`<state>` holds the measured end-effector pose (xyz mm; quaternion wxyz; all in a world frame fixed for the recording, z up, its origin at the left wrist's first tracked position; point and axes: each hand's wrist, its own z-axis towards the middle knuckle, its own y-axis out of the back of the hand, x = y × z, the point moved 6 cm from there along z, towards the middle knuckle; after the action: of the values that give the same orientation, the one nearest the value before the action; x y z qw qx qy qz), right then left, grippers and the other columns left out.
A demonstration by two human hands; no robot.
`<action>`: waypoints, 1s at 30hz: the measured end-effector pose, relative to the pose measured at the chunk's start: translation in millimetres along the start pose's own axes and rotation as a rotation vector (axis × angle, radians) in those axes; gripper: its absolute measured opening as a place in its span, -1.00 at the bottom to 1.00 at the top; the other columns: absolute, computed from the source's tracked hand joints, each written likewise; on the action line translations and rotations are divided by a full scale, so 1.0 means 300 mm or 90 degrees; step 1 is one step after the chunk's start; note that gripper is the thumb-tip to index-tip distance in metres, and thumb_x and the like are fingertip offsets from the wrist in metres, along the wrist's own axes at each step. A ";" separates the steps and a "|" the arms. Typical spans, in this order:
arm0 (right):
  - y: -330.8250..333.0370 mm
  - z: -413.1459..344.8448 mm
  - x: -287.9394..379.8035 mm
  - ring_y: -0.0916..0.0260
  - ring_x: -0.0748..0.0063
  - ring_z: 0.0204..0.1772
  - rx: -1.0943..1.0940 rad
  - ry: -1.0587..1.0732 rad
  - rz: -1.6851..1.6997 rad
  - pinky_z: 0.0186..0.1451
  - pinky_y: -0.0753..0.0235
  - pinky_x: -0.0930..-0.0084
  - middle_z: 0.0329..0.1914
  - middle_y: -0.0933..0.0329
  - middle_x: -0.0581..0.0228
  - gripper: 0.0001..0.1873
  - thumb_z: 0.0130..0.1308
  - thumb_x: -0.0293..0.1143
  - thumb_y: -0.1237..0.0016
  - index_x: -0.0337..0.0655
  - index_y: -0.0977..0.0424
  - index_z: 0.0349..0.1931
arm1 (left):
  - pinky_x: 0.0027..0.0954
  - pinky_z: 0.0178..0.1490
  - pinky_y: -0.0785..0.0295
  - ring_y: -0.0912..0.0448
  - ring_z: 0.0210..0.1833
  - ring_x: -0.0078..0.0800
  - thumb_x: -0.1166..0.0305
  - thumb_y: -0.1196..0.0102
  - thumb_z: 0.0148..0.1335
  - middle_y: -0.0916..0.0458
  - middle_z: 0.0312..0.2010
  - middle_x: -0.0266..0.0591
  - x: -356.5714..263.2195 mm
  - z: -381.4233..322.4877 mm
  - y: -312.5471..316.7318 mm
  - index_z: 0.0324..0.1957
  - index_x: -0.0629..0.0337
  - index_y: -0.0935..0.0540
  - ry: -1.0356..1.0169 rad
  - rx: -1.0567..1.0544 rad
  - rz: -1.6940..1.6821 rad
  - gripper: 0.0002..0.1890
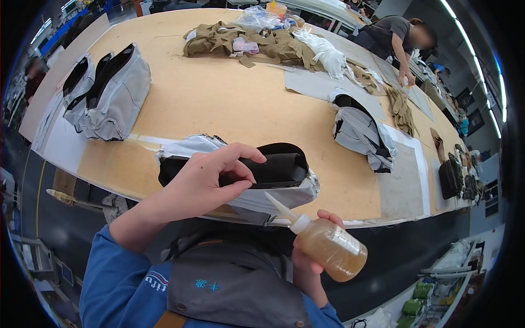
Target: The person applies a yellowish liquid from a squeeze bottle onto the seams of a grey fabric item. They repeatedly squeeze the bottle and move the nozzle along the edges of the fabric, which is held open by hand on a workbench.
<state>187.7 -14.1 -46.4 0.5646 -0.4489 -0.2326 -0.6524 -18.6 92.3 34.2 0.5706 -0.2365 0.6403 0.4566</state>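
Observation:
Before me at the table's near edge lies a pale grey-white fabric bag body (283,197) with an open mouth and black lining (283,166). My left hand (209,174) reaches over it. Its thumb and a finger pinch the front rim of the mouth, while the index finger is held apart above. My right hand (307,254) grips a clear plastic squeeze bottle (334,250) of amber liquid, probably glue, with a long pointed nozzle. The bottle tilts up to the left, and its tip is just in front of the bag's rim.
Similar bags (123,94) stand on the left of the table (229,98); another bag (363,131) lies at right. Brown fabric strips (279,45) and white strips (328,55) are heaped at the back. A co-worker (389,39) leans over the far right side.

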 end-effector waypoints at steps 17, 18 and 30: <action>-0.061 -0.023 0.146 -0.29 0.19 0.14 0.219 0.064 -0.176 0.12 -0.40 0.45 0.11 -0.19 -0.06 0.07 -0.37 -0.30 -0.46 -0.23 -0.02 0.18 | -0.58 -0.14 -0.37 -0.55 -0.27 -0.63 0.62 -0.08 0.06 -0.60 -0.39 -0.25 0.007 0.005 0.001 -0.04 0.26 -0.42 0.001 -0.007 -0.012 -0.64; -0.056 -0.025 0.146 -0.30 0.19 0.13 0.210 0.070 -0.177 0.11 -0.41 0.45 0.11 -0.19 -0.06 0.05 -0.35 -0.27 -0.44 -0.23 -0.02 0.17 | -0.58 -0.14 -0.37 -0.55 -0.28 -0.63 0.62 -0.08 0.06 -0.60 -0.39 -0.25 0.007 0.005 0.000 -0.05 0.25 -0.42 0.002 -0.007 -0.010 -0.64; 0.003 -0.023 0.158 -0.26 0.21 0.13 0.101 0.104 -0.331 0.10 -0.38 0.45 0.07 -0.24 0.05 0.00 -0.21 0.19 -0.15 -0.30 -0.05 0.13 | -0.58 -0.18 -0.36 -0.54 -0.31 -0.63 0.61 -0.09 0.07 -0.59 -0.42 -0.29 0.004 -0.001 -0.005 -0.06 0.22 -0.45 -0.027 -0.028 0.004 -0.66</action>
<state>188.2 -44.9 -9.8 0.4289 -0.2741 -0.3440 -0.7891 -17.7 91.5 32.5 0.5773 -0.2370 0.6186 0.4774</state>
